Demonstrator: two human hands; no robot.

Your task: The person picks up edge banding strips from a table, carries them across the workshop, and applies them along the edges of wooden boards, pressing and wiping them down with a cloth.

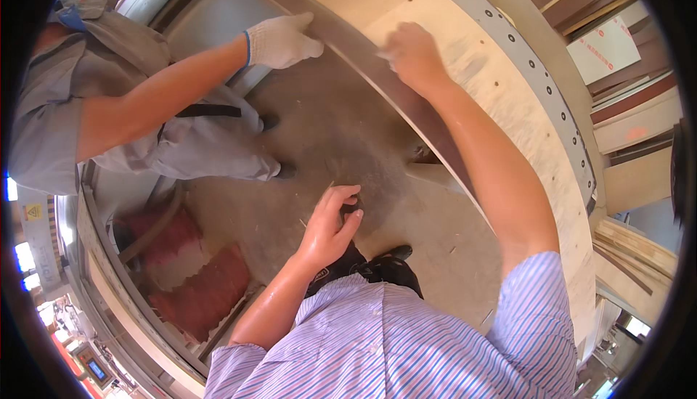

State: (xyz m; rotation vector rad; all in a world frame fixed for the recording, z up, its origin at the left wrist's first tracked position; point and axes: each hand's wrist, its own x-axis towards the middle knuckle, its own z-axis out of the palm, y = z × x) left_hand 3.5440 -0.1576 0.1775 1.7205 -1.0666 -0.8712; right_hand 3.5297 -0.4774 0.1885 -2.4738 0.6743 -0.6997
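Note:
My right hand [415,56] is closed over a long, narrow brown strip [385,83] at the near edge of the pale wooden tabletop [465,50]. A small pale bit shows at its fingertips; motion blur hides what it is. Nearer my body, my left hand [330,226] hangs above the floor, its fingers loosely curled and the thumb apart, with nothing visible in it. A co-worker's white-gloved hand [282,40] holds the same strip farther left.
A co-worker in grey clothes [138,72] stands at the left. Along the table's far side runs a grey rail with round black marks [534,65]. Stacked boards [632,101] lie at the right. Red rolled material [203,290] sits low at the left, beside a metal frame [109,254].

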